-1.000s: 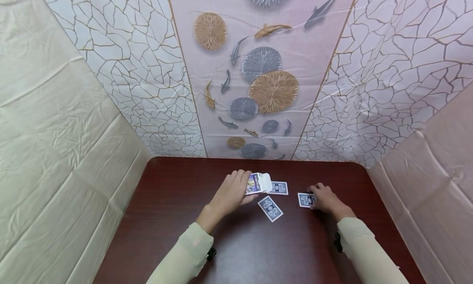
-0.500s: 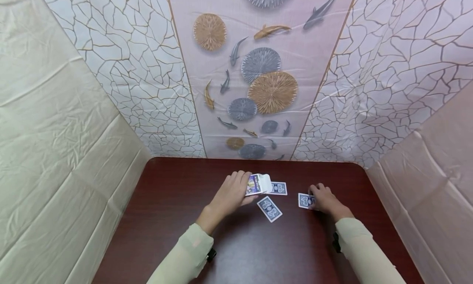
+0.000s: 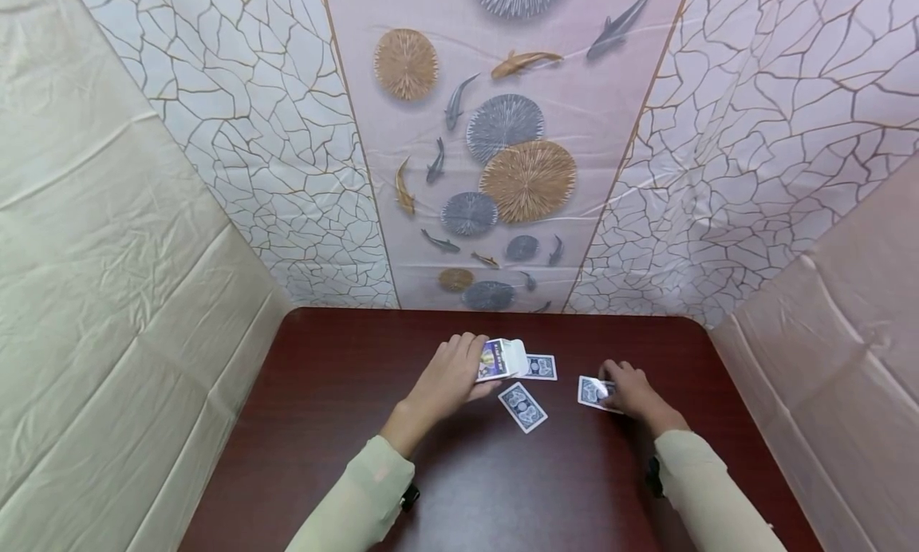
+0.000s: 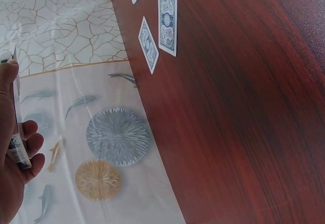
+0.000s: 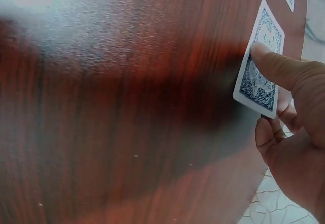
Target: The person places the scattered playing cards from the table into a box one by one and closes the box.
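My left hand (image 3: 443,379) grips a card box (image 3: 494,360) with a purple printed face. Its white flap stands open toward the right, and in the left wrist view the fingers curl round the box (image 4: 19,153). With the thumb on top and fingers underneath, my right hand (image 3: 635,394) pinches a blue-backed playing card (image 5: 263,64) by its near end. Between the hands lie two more face-down cards: one playing card (image 3: 542,368) extends right from behind the box flap, and another, a slanted playing card (image 3: 522,408), sits nearer me.
The dark red-brown wooden table (image 3: 502,488) has rounded far corners. A patterned cloth wall (image 3: 495,241) with fish and round leaf prints rises behind it. Plain beige cloth walls (image 3: 143,297) stand at both sides.
The card at my right hand has tilted, and more of it shows past the thumb. The left hand and box stay nearly still.
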`<state>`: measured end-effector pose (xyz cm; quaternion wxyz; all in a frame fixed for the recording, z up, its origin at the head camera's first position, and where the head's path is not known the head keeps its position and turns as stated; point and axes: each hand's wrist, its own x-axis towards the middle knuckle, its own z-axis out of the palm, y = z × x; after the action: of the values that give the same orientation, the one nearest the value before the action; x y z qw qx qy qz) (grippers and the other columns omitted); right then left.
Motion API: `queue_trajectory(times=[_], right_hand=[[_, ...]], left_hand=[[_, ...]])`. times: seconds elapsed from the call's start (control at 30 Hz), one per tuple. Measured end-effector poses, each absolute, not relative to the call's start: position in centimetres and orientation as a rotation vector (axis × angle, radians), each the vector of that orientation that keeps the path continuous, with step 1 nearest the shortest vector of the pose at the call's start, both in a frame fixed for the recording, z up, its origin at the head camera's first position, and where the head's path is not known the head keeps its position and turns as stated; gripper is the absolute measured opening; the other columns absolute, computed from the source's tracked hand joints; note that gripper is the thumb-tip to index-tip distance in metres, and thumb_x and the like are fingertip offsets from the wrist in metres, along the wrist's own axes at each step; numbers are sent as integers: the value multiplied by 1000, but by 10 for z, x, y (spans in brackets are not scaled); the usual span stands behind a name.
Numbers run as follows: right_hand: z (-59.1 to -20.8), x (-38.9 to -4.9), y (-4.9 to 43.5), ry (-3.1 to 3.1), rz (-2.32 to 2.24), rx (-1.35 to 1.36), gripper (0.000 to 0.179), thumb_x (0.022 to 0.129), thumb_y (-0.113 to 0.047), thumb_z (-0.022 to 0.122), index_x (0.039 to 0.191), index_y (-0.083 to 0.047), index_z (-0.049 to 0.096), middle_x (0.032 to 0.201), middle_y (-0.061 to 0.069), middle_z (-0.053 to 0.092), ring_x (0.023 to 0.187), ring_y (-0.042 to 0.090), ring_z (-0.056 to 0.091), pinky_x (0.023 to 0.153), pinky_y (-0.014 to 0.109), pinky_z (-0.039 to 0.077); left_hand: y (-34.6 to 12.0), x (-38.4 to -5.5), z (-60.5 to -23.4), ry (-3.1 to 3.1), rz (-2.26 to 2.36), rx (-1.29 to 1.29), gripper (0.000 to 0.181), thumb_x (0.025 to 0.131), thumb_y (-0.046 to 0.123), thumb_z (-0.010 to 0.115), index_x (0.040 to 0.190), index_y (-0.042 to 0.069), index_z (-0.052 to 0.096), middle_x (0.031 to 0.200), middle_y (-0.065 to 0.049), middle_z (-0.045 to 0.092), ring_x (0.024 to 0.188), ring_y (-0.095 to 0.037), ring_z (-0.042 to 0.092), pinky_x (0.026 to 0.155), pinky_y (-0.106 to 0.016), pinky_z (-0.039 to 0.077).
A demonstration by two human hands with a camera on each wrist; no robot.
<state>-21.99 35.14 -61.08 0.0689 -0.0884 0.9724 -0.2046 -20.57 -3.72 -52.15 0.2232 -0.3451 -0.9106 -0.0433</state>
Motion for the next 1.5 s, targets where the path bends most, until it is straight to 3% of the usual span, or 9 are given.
queue_trajectory(times=[0.17,0.47,0.77,1.07,1.5], right_hand=[[-618,-218,355,2955,-729,-274,37,75,-2,84,105,-6,62,101,19,60,90,37,55,82,55,45],[-630,-215,364,2804,-1122,-31,25,92,0,70,117,-2,66,101,18,67,84,22,61,72,34,49],[-630,-213,366,2790,-1349,40,27,92,-5,73,116,6,65,98,17,69,78,8,58,69,24,48],[-617,-208,357,2424,-1671,216,32,97,-6,70,116,13,52,90,8,65,71,12,67,61,38,61],[-591,-205,337,2391,-1721,179,32,102,-6,61,127,11,48,105,16,59,80,14,65,66,37,62]], left_hand=[[-37,-205,-520,-2523,-128,-952,75,90,59,71,133,1,54,110,-9,62,92,-22,58,76,-35,50],[-38,-205,-519,-2554,-121,-948,75,91,58,71,135,0,54,114,-10,63,96,-22,58,80,-35,52],[-38,-206,-519,-2560,-122,-945,76,91,60,69,137,1,53,116,-10,63,97,-21,57,82,-35,52],[-37,-206,-520,-2542,-140,-943,76,90,59,71,135,1,53,113,-10,63,95,-22,58,80,-36,52],[-37,-207,-521,-2537,-142,-947,76,90,60,71,135,1,54,112,-9,62,93,-21,58,78,-35,51]])
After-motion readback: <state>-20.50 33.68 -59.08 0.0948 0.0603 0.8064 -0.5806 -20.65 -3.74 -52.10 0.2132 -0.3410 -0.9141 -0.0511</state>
